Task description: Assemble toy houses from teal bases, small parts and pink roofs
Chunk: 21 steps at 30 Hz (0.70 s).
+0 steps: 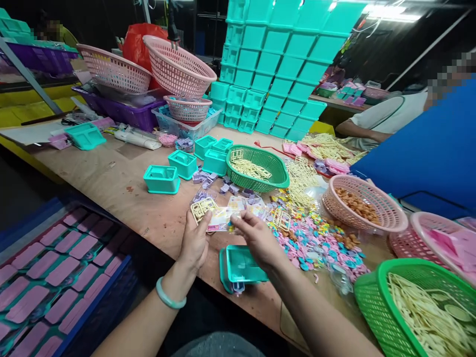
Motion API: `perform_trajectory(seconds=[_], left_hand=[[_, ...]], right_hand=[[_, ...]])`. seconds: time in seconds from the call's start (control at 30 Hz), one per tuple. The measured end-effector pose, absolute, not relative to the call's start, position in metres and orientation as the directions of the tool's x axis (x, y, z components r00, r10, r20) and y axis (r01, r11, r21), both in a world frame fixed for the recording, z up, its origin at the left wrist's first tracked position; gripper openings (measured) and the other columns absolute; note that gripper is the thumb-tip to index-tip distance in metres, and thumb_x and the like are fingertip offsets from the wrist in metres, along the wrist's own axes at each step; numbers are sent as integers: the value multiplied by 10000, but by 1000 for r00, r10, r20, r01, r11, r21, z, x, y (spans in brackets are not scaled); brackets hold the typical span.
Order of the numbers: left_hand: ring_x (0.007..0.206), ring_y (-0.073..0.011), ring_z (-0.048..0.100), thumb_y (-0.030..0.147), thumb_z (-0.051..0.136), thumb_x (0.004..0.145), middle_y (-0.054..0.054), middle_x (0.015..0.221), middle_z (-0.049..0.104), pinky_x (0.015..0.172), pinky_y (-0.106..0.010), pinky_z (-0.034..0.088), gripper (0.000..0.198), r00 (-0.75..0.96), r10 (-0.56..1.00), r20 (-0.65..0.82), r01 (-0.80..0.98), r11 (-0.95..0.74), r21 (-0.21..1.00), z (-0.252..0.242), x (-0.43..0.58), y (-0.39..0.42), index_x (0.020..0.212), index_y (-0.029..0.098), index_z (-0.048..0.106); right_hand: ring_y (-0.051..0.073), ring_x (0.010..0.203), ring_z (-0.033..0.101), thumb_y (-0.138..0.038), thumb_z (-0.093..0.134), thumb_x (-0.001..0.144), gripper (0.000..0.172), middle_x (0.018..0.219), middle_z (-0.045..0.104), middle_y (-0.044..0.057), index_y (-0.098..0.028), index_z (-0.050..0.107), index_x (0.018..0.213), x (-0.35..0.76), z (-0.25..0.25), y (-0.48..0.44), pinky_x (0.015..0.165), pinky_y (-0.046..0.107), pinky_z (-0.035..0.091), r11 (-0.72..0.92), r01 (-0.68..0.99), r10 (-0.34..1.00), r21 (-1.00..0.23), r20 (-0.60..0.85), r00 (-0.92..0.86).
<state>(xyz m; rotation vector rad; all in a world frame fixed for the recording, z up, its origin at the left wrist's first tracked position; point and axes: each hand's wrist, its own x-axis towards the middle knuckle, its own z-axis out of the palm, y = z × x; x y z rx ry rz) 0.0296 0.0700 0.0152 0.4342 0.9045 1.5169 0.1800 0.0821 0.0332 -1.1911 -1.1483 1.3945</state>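
My left hand (195, 240), with a pale green bangle on the wrist, is closed on a cream plastic parts frame (203, 208) and a printed slip (220, 216). The fingers of my right hand (256, 237) are pinched together at the slip's right edge; a tiny yellow and blue bit shows by the fingertips, too small to name. Below both hands, at the table's front edge, sits a turquoise plastic box (243, 265) with a small lilac part under its rim. Just beyond my hands lie loose lilac parts (204, 178) and a green basket (256, 166) with cream frames inside.
Small colourful parts (308, 243) heap on the right, beside a pink basket (366, 203) of brown pieces and a green basket (379, 297). Turquoise boxes (275, 64) stack high behind. A crate of pink-topped boxes (61, 267) stands low left. A person (386, 116) sits at right.
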Motion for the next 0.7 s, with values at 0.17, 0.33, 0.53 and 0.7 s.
perform_trajectory(seconds=[0.17,0.33,0.53,0.7], left_hand=[[1171,-277,679,307,731,866,-74,1205,737,956,-374,569,453,-90,956,-279,-701,138,700,28,54,71,1276,252,545],[1184,-256,673,322,667,922,-80,1281,704,944,-346,567,464,-122,946,-299,-677,141,722,23,62,66,1352,272,500],[1218,-240,640,506,683,888,-76,1280,679,997,-324,514,478,-165,974,-155,-596,27,803,20,75,59,1268,276,506],[1130,-236,661,397,693,889,-71,1193,689,938,-320,526,313,-152,987,-55,-505,-29,863,23,61,78,1138,241,585]], right_hand=[[116,622,461,-586,829,670,480,660,507,-50,-208,537,719,183,27,70,577,238,396,-87,-99,995,-991,-91,34],[112,616,445,-617,829,637,515,679,485,-48,-214,519,719,185,26,71,556,236,399,-62,-221,964,-973,-116,238],[119,567,406,-648,759,706,498,667,445,-57,-237,482,753,165,21,69,504,249,378,-35,-208,952,-977,-96,290],[219,927,559,-551,722,796,363,946,590,47,-226,572,738,184,37,72,824,358,476,203,233,970,-951,228,87]])
